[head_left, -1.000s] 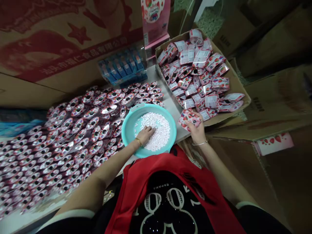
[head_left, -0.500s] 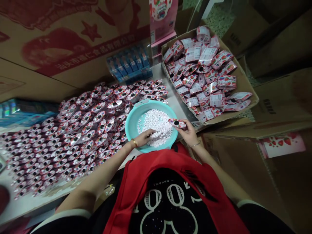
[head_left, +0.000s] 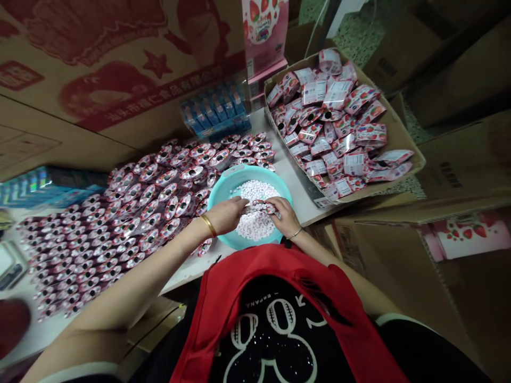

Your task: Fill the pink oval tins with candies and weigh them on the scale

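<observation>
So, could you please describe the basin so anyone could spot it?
On the white table, look between the rows of standing packets and the cardboard tray. There sits the round turquoise basin, which, unlike its neighbours, holds loose small white pieces.

Dim, greenish light is falling from an unseen source; cartons right of the turquoise basin are sinking into shadow; strawberry-printed packets beyond it, rightward, are catching small glints, their fine print blurring; wide-angle distortion is stretching the left forearm, nearer than the basin.
</observation>
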Motion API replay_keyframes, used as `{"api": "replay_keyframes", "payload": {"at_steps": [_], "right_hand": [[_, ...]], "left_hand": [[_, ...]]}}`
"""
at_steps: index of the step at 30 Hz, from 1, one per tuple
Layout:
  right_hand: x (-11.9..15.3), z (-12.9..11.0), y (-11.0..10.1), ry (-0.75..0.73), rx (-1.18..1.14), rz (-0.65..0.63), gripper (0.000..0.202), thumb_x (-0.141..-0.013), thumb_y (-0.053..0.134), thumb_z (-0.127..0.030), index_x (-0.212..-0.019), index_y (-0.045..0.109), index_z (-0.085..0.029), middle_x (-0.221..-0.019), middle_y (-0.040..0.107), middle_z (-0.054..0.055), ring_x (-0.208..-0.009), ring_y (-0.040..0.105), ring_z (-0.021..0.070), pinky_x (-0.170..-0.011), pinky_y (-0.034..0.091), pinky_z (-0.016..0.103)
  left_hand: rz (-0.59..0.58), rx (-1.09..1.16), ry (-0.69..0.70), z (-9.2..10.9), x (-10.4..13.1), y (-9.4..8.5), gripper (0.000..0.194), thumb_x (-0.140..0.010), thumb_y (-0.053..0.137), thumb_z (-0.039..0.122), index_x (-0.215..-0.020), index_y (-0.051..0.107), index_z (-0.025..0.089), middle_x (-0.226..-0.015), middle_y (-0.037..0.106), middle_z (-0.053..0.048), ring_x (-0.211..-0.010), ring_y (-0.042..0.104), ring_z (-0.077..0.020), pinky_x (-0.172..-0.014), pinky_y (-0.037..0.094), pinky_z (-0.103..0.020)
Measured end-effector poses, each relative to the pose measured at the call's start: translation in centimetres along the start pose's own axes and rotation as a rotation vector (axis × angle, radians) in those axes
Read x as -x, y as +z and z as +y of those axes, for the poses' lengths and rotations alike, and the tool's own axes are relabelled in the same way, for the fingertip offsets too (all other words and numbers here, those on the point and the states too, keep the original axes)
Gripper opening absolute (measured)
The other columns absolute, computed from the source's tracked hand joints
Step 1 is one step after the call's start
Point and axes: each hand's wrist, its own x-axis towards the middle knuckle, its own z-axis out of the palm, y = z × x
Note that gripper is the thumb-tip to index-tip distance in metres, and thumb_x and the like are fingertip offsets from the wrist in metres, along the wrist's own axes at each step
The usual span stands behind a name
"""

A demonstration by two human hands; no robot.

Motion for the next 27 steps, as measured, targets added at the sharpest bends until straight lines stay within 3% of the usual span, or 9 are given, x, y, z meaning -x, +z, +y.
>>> {"api": "replay_keyframes", "payload": {"at_steps": [3,6,8,10,13,17,21,27], "right_hand": [[0.2,0.0,0.5,0.013,-0.015,0.004,0.039,-0.079,0.052,-0.012,-0.116,0.055,-0.023,-0.112,0.061,0.009,-0.109,0.054,0.0268,-0.095,0.044,0.044],[0.4,0.3,0.8,0.038,-0.044,0.017,0.037,-0.08,0.052,-0.014,-0.116,0.054,-0.023,-0.113,0.061,0.01,-0.109,0.055,0.0264,-0.095,0.045,0.044],[0.6,0.6,0.7,0.072,-0.063,0.04,0.035,-0.081,0.053,-0.016,-0.115,0.054,-0.022,-0.113,0.062,0.01,-0.108,0.056,0.0259,-0.095,0.046,0.044],[0.7,0.9,0.5,0.125,-0.08,0.092,0.032,-0.082,0.056,-0.02,-0.115,0.055,-0.022,-0.112,0.063,0.009,-0.105,0.059,0.025,-0.093,0.048,0.042],[0.6,1.2,-0.3,0.205,-0.094,0.186,0.036,-0.084,0.059,-0.027,-0.119,0.053,-0.023,-0.112,0.063,0.008,-0.103,0.06,0.0235,-0.093,0.049,0.039],[0.1,1.5,-0.8,0.246,-0.12,0.268,0.043,-0.085,0.059,-0.032,-0.126,0.049,-0.023,-0.12,0.059,0.009,-0.11,0.057,0.0228,-0.099,0.045,0.038],[-0.3,2.1,-0.5,0.308,-0.26,0.326,0.04,-0.084,0.061,-0.035,-0.12,0.051,-0.022,-0.118,0.058,0.009,-0.108,0.057,0.0222,-0.098,0.045,0.038],[-0.8,2.5,-0.5,0.375,-0.472,0.38,0.044,-0.081,0.064,-0.04,-0.119,0.048,-0.024,-0.114,0.059,0.006,-0.106,0.057,0.0197,-0.099,0.044,0.036]], "left_hand": [[-0.012,-0.197,-0.094,3.1,0.3,-1.0,0.027,-0.089,0.037,0.01,-0.11,0.052,0.015,-0.102,0.057,-0.011,-0.088,0.059,-0.0205,-0.069,0.046,-0.029],[0.015,-0.305,-0.043,4.7,0.8,-1.3,0.028,-0.09,0.034,0.009,-0.109,0.055,0.015,-0.101,0.058,-0.011,-0.095,0.056,-0.0239,-0.065,0.047,-0.029],[0.057,-0.298,-0.006,4.1,0.9,-1.0,0.03,-0.09,0.034,0.009,-0.109,0.056,0.017,-0.099,0.058,-0.01,-0.096,0.055,-0.0241,-0.067,0.047,-0.03],[0.15,-0.214,0.032,2.0,0.6,-0.2,0.032,-0.089,0.036,0.009,-0.112,0.055,0.019,-0.1,0.058,-0.008,-0.096,0.055,-0.0221,-0.074,0.048,-0.031],[0.311,-0.022,0.04,-2.6,-1.4,2.3,0.033,-0.089,0.039,0.012,-0.12,0.051,0.018,-0.107,0.056,-0.008,-0.1,0.053,-0.02,-0.088,0.046,-0.032],[0.353,0.005,-0.192,-6.6,-5.9,7.6,0.038,-0.088,0.032,0.009,-0.121,0.05,0.012,-0.114,0.052,-0.015,-0.106,0.046,-0.0268,-0.091,0.043,-0.041],[0.255,0.029,-0.122,-6.4,-8.8,12.5,0.039,-0.087,0.031,0.006,-0.119,0.052,0.014,-0.119,0.05,-0.015,-0.111,0.041,-0.0276,-0.095,0.04,-0.043],[0.09,0.186,0.125,-4.4,-7.7,16.9,0.036,-0.079,0.043,0.005,-0.111,0.054,0.016,-0.113,0.052,-0.012,-0.105,0.044,-0.0243,-0.098,0.038,-0.042]]}}
